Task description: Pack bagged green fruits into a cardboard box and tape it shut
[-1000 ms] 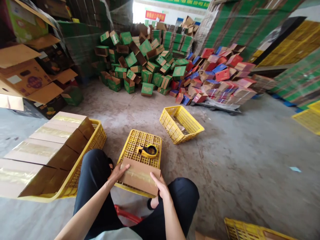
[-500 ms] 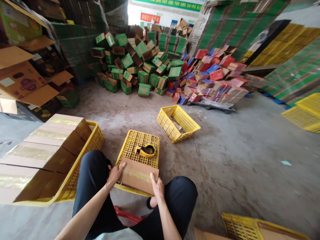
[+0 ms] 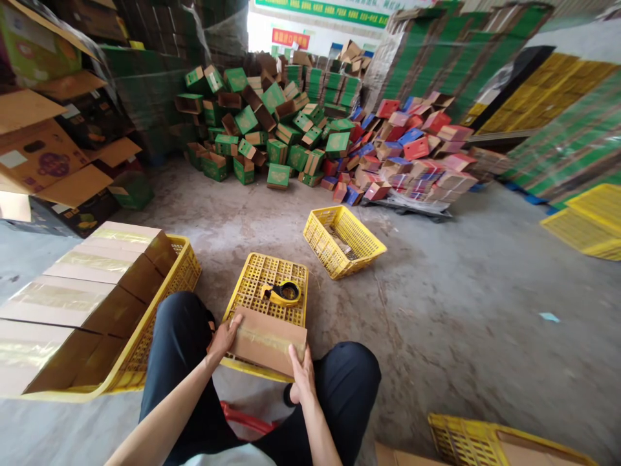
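Note:
Between my knees a cardboard box (image 3: 266, 340), with clear tape along its top, rests on an upturned yellow crate (image 3: 264, 266). My left hand (image 3: 224, 336) grips the box's left end, thumb on top. At the right end, my right hand (image 3: 303, 374) holds it with the thumb on the upper face; the fingers below are partly hidden. A yellow and black tape dispenser (image 3: 282, 293) lies on the crate just beyond the box.
On my left, a yellow crate (image 3: 187, 268) holds several taped boxes (image 3: 92, 262). Ahead stands another yellow crate (image 3: 344, 243) with scraps inside. Green cartons (image 3: 279, 152) and red-blue cartons (image 3: 407, 149) lie heaped behind. One more crate (image 3: 460, 440) is at lower right.
My right hand has shifted slightly left and down along the box's end. The box and my left hand stay nearly where they were, and the dispenser has not moved.

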Tool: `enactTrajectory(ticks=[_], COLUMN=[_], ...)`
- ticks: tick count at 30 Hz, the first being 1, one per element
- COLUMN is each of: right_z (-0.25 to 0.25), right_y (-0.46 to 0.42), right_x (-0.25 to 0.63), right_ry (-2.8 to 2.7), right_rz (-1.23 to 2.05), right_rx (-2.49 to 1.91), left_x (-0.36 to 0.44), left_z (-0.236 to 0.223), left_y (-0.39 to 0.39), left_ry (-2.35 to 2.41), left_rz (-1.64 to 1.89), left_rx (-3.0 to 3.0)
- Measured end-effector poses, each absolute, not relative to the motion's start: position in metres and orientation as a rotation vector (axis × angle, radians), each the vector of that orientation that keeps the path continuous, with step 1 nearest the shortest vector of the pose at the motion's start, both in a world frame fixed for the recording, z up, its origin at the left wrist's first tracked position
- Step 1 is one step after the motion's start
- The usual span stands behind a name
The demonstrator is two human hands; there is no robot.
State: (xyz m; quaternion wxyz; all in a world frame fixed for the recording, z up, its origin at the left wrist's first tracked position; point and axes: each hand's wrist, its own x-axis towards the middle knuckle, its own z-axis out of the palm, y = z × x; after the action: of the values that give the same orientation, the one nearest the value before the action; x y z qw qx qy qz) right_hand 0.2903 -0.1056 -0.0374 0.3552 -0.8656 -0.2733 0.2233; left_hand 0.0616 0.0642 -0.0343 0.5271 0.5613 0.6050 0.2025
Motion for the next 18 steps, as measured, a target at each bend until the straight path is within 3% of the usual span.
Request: enactTrajectory(ticks=[10, 18], right_z=[-0.019, 0.021], right_y=[-0.11, -0.111], right_x=[0.28, 0.242], right_ry=[-0.704, -0.935], right_rz=[0.651, 0.161], right_rx=[-2.217, -2.064], left_x=[0.051, 0.059], left_z=[-0.03, -0.035], left_y=[0.068, 0.064], left_ry=[1.481, 1.512], left_rz=[0.472, 0.411], left_rx=[1.347, 1.34])
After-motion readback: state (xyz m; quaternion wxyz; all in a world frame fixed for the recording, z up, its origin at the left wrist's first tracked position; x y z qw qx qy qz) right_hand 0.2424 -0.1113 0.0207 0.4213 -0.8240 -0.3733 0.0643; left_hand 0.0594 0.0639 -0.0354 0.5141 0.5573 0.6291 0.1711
